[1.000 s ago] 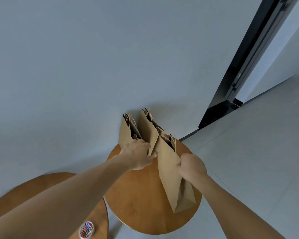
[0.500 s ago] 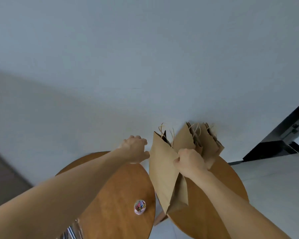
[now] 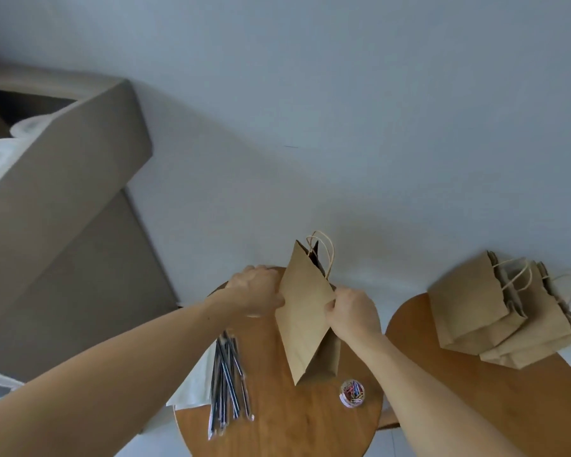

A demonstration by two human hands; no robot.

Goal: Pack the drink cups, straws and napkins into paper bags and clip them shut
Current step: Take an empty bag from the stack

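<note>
Round wooden table (image 3: 277, 427) first: a bundle of straws (image 3: 226, 380) lies at its left edge across white napkins (image 3: 195, 384), and a tub of coloured clips (image 3: 352, 393) sits toward its right edge. Above the middle, the right hand (image 3: 353, 311) pinches a paper bag (image 3: 305, 324) held upright. The left hand (image 3: 254, 290) meets the bag's left side, too blurred to judge its grip. More bags (image 3: 495, 311) are stacked at the far edge of a second table (image 3: 475, 397) to the right.

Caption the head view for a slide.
Right hand grips a paper bag, left hand at its edge, over a round table with straws and clips.
</note>
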